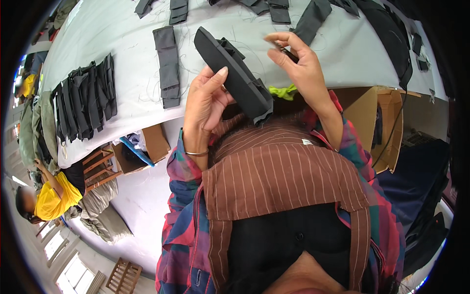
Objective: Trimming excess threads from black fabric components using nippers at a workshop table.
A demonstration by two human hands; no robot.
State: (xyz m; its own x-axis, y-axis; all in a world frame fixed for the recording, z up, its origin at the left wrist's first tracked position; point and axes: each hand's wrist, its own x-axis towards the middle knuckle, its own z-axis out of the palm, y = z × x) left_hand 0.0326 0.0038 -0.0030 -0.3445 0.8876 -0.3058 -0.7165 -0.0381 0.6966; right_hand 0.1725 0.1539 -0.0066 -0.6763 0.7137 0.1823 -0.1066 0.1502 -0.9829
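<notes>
My left hand (208, 95) is closed on a long black fabric piece (232, 73), held tilted above the near table edge with its thumb on top. Small folded flaps stick out along the piece's right side. My right hand (303, 63), up and to the right of it, grips a small pair of dark thread snips (288, 52); the fingers cover much of them and their tips are blurred. The snips and the fabric are apart. Beyond my left hand, a dark grey folded strip (167, 68) lies flat on the white tabletop (134, 73).
A row of black folded pieces (85, 98) lies at the left, with more dark strips (313, 19) along the far side. Loose threads litter the table. Cardboard boxes (390, 127) stand below its edge. A person in yellow (58, 198) works at the far left.
</notes>
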